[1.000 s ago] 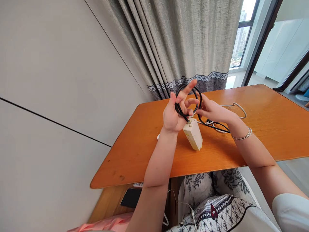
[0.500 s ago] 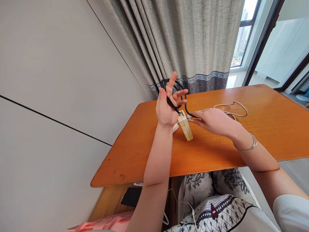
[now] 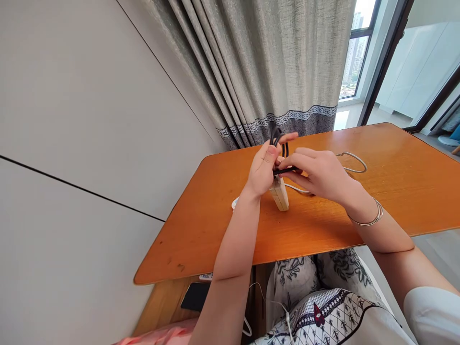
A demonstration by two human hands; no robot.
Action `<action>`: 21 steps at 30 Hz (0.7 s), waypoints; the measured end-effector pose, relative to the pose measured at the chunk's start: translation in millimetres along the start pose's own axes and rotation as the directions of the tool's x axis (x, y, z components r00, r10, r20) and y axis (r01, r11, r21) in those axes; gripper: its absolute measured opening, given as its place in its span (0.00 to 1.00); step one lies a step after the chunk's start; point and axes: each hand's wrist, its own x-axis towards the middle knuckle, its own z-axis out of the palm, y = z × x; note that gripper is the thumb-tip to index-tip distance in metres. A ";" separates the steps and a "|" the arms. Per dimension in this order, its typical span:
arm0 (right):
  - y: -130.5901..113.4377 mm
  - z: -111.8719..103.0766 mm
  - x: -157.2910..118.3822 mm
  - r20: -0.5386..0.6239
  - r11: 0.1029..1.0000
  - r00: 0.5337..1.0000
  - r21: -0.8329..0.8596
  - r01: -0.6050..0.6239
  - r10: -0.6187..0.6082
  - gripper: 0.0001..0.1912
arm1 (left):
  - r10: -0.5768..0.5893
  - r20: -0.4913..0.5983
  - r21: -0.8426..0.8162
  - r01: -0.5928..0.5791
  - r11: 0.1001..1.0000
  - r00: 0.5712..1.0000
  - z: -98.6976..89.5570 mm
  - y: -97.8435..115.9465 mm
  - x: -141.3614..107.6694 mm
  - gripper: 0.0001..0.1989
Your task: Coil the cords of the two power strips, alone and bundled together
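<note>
A grey curtain (image 3: 283, 62) hangs behind the orange-brown table (image 3: 194, 230). Over it, the left hand (image 3: 261, 171) is half closed on the looped black cable (image 3: 286, 149), one finger sticking out; the right hand (image 3: 323, 175) pinches a stretch of it between thumb and fingers. Just under the left hand is a cream block (image 3: 280, 197); I can't tell whether it touches the table.

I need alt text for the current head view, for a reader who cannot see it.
A person's left hand holds a looped black cable and the right hand pinches it, above a wooden table. A cream block shows below; a gray curtain hangs behind.
</note>
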 end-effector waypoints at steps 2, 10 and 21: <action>6.2 -2.3 2.1 -0.088 1.000 0.996 0.015 -0.020 0.022 0.08 | -0.040 0.034 0.058 0.038 0.998 0.999 2.0 -0.3 -3.2 0.17; 29.4 -10.3 5.6 -0.153 0.994 0.987 0.101 -0.037 0.052 0.18 | -0.167 0.104 0.055 0.162 0.985 0.980 14.4 12.1 -8.8 0.24; 42.6 2.9 8.2 -0.134 0.999 0.990 -0.011 -0.050 0.048 0.24 | -0.363 0.112 -0.078 0.372 0.925 0.925 12.8 17.3 -5.1 0.24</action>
